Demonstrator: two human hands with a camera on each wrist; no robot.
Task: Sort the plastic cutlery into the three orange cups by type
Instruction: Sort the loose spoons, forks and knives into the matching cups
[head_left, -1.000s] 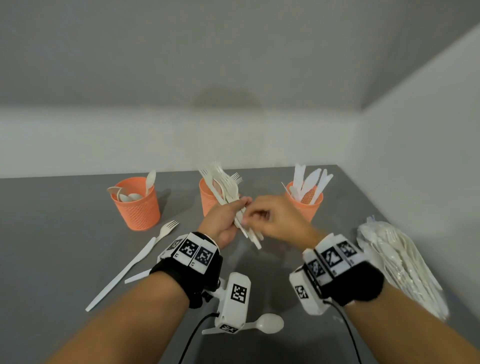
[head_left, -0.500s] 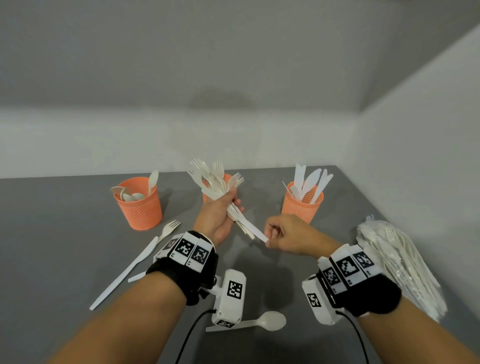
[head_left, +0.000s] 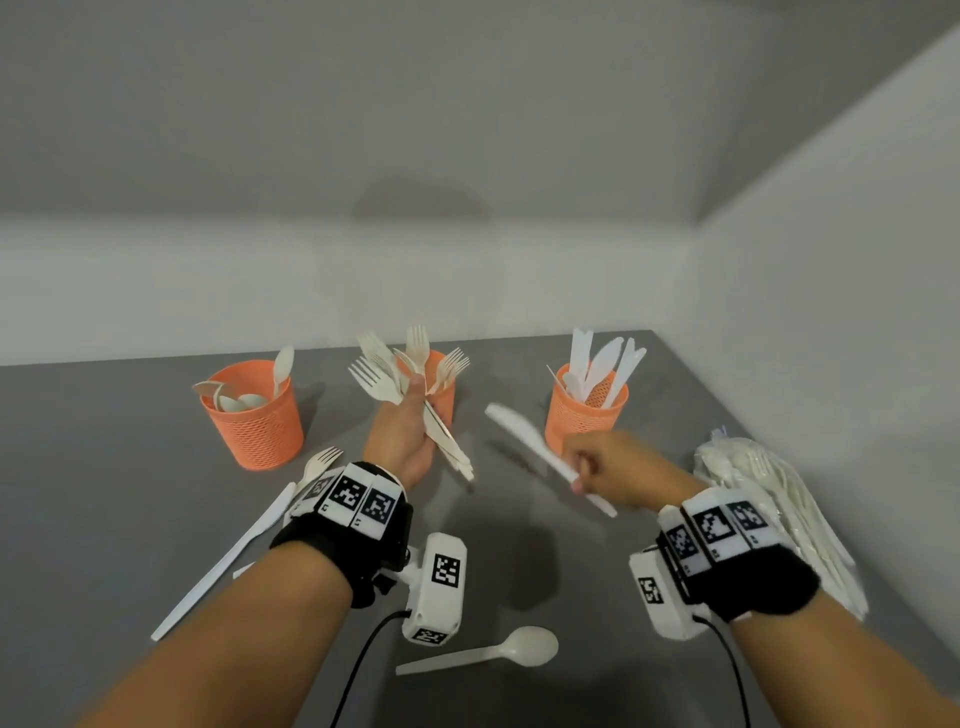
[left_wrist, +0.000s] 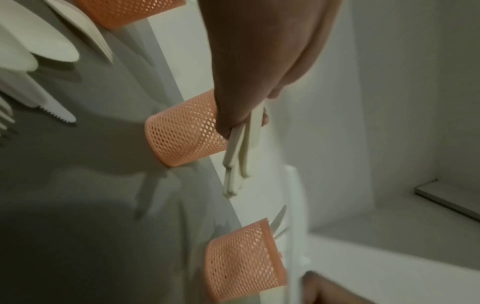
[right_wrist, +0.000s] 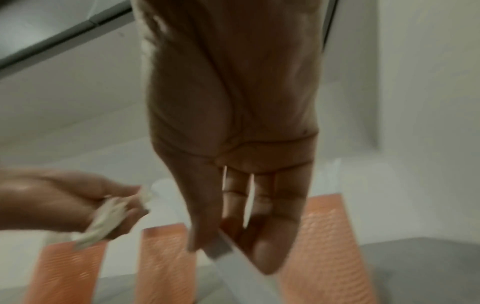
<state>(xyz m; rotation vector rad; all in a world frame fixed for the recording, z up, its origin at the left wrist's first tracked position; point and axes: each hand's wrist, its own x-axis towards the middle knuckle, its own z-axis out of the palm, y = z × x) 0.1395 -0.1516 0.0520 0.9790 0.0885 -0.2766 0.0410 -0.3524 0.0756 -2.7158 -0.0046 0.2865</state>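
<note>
The left hand (head_left: 402, 441) grips a bunch of forks (head_left: 400, 374) in curled fingers at 12 o'clock, before the middle orange cup (head_left: 441, 395); splayed, they could snag its rim. At 3 o'clock the right hand (head_left: 618, 467) pinches a knife (head_left: 524, 436) low on the handle; it may pivot and miss the knife cup (head_left: 584, 415)

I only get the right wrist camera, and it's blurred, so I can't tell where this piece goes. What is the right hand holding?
Observer: It looks like a white knife, pinched near its handle end by the right hand.
Operator: Which cup holds knives?
Observer: The right cup; knives stand in it.
Operator: And the left hand's bundle?
Observer: Those are forks, gripped in the left hand in front of the middle cup.
</note>
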